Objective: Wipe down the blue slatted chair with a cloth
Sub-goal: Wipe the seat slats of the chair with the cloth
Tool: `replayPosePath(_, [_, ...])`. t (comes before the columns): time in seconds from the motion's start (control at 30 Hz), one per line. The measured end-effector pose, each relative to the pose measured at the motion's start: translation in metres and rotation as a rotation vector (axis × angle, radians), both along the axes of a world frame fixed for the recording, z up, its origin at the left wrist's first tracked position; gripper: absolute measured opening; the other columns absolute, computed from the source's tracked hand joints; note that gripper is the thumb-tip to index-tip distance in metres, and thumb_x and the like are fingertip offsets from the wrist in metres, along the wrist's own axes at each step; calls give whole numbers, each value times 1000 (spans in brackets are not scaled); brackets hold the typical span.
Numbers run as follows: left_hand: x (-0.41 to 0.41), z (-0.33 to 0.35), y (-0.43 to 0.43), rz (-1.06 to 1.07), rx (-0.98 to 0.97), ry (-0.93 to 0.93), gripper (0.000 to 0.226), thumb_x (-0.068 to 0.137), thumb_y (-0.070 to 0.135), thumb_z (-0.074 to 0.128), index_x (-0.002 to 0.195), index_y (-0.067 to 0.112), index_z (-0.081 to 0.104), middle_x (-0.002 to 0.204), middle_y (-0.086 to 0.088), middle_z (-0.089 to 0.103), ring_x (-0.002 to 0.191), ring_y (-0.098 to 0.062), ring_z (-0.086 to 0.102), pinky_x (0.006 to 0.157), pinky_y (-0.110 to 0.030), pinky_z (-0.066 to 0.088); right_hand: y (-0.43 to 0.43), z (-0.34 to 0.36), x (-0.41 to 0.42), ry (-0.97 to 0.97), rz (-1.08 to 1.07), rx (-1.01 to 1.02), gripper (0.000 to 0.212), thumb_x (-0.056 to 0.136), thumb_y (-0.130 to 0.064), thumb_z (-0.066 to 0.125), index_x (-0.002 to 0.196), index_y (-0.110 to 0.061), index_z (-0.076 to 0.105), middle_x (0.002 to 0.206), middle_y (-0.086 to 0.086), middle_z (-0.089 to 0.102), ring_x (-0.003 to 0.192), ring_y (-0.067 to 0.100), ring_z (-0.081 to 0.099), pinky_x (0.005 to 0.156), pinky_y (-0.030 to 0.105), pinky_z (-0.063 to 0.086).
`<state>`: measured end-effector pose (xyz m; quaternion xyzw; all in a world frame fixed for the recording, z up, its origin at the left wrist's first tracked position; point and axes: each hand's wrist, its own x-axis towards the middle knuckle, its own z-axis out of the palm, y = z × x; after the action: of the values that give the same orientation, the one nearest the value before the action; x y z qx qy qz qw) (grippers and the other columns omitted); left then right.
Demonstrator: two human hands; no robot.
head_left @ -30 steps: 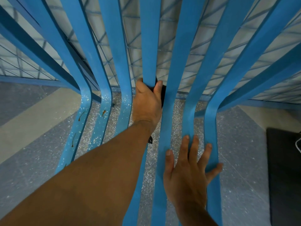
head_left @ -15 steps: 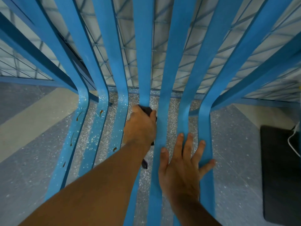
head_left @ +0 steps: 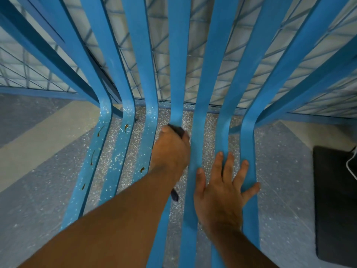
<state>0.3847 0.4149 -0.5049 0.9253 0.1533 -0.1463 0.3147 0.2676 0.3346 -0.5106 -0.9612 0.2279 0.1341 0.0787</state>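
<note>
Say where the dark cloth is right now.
In the head view, near the centre: the left hand grips the cloth on the middle blue slat, just left of the flat right hand.

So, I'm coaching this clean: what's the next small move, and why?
Probably draw the left hand toward the seat front along the middle slat: it grips the dark cloth round that slat just past the bend, while the right hand lies flat on neighbouring slats, steadying the chair. The brown smears on the left slats can wait.
</note>
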Motion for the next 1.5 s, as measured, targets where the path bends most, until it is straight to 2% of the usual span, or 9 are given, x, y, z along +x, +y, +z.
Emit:
replayPosePath(0.13, [-17,-6,2,-142,139,-90,61,98,46,39,142,6,22,135,-13,44,117,-30,52,87,-40,50,0,0,0,0,0,21,72,96,-60,6,155,-20,11,163,5,11,148,36,-8,107,70,-7])
replayPosePath(0.23, [-59,1,13,-203,154,-33,74,99,41,40,152,13,-3,152,-10,23,122,-31,49,91,-40,49,0,1,0,6,-4,11,69,97,-57,12,154,-18,18,162,7,17,148,38,0,107,71,-3])
replayPosePath(0.3, [-60,2,17,-196,173,1,71,99,39,41,150,13,-1,148,-14,29,111,-31,57,80,-39,52,1,1,0,12,-10,10,68,98,-56,15,153,-17,23,161,8,21,148,39,5,107,71,-1])
replayPosePath(0.47, [-5,-3,0,-105,126,-43,41,100,47,33,118,10,36,107,-13,60,90,-32,65,61,-35,47,-1,2,0,33,12,15,71,96,-60,4,155,-21,9,164,4,7,148,36,-9,108,71,-4])
replayPosePath(0.57, [-5,0,0,-153,190,-30,49,102,41,29,135,5,32,124,-19,54,100,-34,62,72,-41,53,-1,3,0,34,7,43,72,95,-61,1,155,-22,2,164,3,-1,147,35,-15,109,72,-6])
replayPosePath(0.67, [-41,0,10,-224,241,-28,55,103,31,30,150,8,15,149,-20,30,118,-33,52,87,-41,51,-1,4,1,50,-3,38,71,95,-60,0,155,-22,-3,164,3,-3,147,35,-17,108,73,-4])
replayPosePath(0.93, [-140,11,36,-109,153,21,74,98,43,36,152,18,-8,156,-2,20,119,-23,53,83,-35,50,0,5,1,29,0,28,70,97,-59,3,155,-20,-3,164,3,-5,147,35,-17,109,73,-4])
replayPosePath(1.3, [-225,25,62,-132,101,47,67,98,50,20,152,24,-10,151,1,30,113,-24,53,87,-41,47,-4,4,-20,-227,82,140,66,100,-56,21,155,-22,13,164,2,5,150,26,-6,112,68,-8])
replayPosePath(1.5, [-287,21,81,-65,-9,-53,71,94,59,17,152,18,22,145,-5,46,109,-29,61,83,-38,53,25,13,-107,-291,262,136,64,100,-51,22,152,-14,28,159,6,26,149,28,8,116,62,-2])
